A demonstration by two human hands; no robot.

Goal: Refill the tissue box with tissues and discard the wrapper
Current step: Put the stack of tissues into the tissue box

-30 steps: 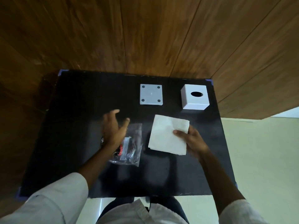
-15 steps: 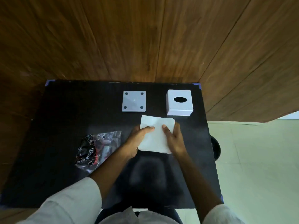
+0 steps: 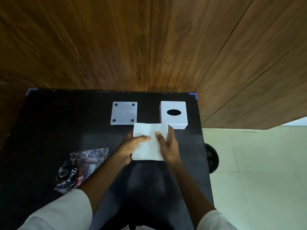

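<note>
Gripping the tissue stack (image 3: 147, 146) from both sides, the left hand (image 3: 128, 147) and right hand (image 3: 168, 146) are pinching it, thumbs on top, probably squaring it for the tissue box (image 3: 173, 114) just beyond; the wrapper (image 3: 79, 166) is lying aside, left.

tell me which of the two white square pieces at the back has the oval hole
The tissue box at the back right, beside the table's right edge. It has a dark oval opening on top; the flat base plate left of it shows only four dark corner dots.
</note>
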